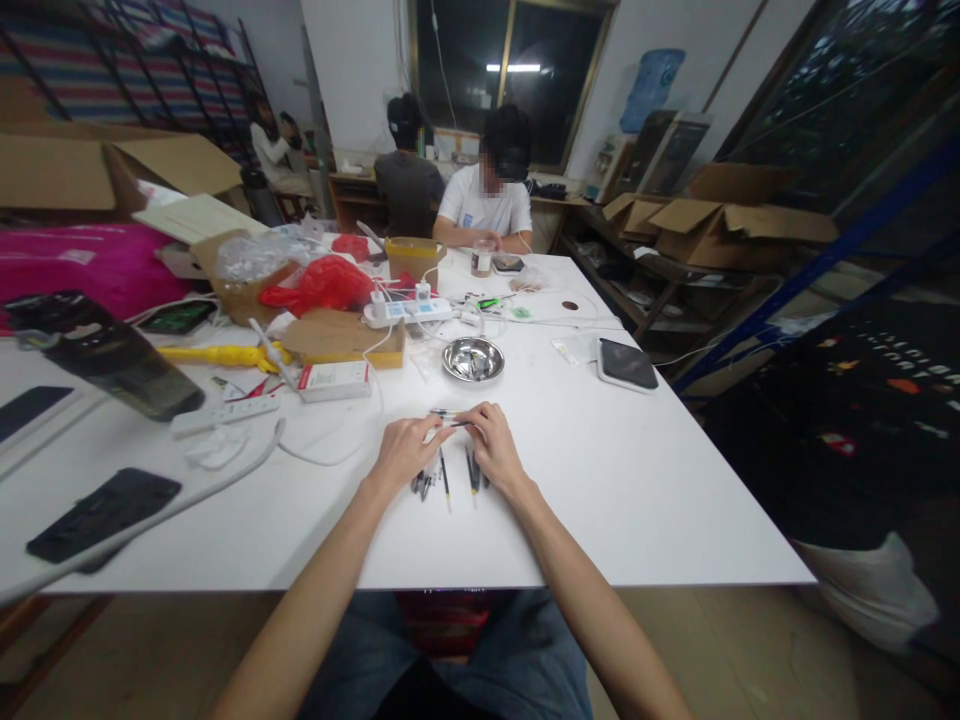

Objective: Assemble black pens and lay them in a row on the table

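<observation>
My left hand (405, 455) and my right hand (493, 448) meet above the white table (615, 500), fingers pinched on a thin dark pen part (459, 424) held level between them. Fingertips partly cover it, so I cannot tell exactly which part it is. Just beyond the fingers lies another slim pen piece (444, 412). Below the hands, a dark pen refill (445, 475) with a yellowish tip end points towards me. Dark pen parts (421, 484) lie beside my left hand, and more dark pen pieces (472, 470) are partly hidden by my right hand.
A shiny metal bowl (453, 373) with small parts stands beyond my hands. Left are a white-and-red box (334, 382), a power strip (225, 414), a black bottle (112, 360) and a cable (240, 478). A tablet-like device (628, 364) lies right. A person (486, 205) sits opposite.
</observation>
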Available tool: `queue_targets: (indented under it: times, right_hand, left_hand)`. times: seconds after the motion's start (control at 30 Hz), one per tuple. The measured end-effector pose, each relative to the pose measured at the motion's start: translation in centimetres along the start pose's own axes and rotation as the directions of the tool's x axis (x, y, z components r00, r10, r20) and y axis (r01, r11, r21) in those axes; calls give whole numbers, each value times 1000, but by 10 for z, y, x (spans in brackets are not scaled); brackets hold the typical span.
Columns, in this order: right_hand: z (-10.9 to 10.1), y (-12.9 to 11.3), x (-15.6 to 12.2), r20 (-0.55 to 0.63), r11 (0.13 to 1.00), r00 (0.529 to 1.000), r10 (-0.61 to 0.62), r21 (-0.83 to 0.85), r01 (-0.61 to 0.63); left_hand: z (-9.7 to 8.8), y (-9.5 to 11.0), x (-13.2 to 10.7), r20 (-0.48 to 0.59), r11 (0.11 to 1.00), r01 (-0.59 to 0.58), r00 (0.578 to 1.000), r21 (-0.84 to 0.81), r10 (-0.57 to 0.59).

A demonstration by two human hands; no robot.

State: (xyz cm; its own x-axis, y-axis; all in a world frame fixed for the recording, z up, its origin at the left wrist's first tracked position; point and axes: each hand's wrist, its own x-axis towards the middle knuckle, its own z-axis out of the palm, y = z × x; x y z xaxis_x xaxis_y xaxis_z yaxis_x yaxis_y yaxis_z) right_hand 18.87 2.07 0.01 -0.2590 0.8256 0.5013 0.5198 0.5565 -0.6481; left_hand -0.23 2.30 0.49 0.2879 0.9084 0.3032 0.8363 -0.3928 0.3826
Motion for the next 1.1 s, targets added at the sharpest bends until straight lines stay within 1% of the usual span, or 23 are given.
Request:
queue_targets:
  times: [0.07, 0.13, 0.23, 0.37, 0.47, 0.53, 0.6, 0.63, 0.7, 0.77, 0.83, 0.9, 1.1]
  right_hand:
    - [1, 1, 0, 39, 999, 999, -17, -35, 18]
    - [1, 3, 1, 52, 999, 998, -20, -50, 22]
    - [-2, 8, 2, 12, 998, 1000, 25, -58, -24]
    - [-12, 14, 3, -46, 995, 996, 83, -43, -85]
    - [-19, 14, 5, -41, 995, 995, 91, -40, -93]
    - [-21, 10, 5, 7, 997, 998, 66, -33, -65]
    - [-20, 4, 5, 107, 1000, 994, 9, -4, -9]
    - [-19, 1, 4, 172, 999, 985, -29, 18, 26]
    - [-14, -4, 3, 288, 994, 951, -109, 64, 94]
    - [-9, -7, 1, 357, 985, 918, -171, 96, 146]
    - [-4, -7, 0, 389, 978, 897, -208, 106, 181]
    - [-1, -7, -1, 406, 975, 886, -224, 97, 201]
    - [2, -11, -1, 440, 970, 864, -244, 91, 227]
  left_hand:
    - [0, 1, 0, 7, 998, -46, 999, -33, 47]
    - [1, 2, -1, 13, 991, -115, 993, -63, 116]
    - [1, 2, 0, 9, 983, -179, 984, -44, 180]
    - [-3, -5, 2, -14, 990, -137, 990, 24, 137]
    - [-6, -12, 2, -33, 994, -79, 996, 75, 82]
    - [-6, -15, 2, -58, 996, -40, 997, 84, 45]
    - [-5, -17, 3, -89, 997, -13, 996, 75, 19]
    - [-4, -17, 3, -104, 998, -2, 995, 69, 9]
    - [-4, -16, 3, -126, 998, 14, 992, 56, -7]
    - [-4, -16, 3, -143, 999, 33, 989, 38, -27]
    - [-5, -15, 3, -161, 998, 51, 986, 20, -47]
    - [-5, -15, 2, -176, 998, 61, 983, 13, -58]
    - [-1, -17, 3, -162, 999, 23, 987, 34, -17]
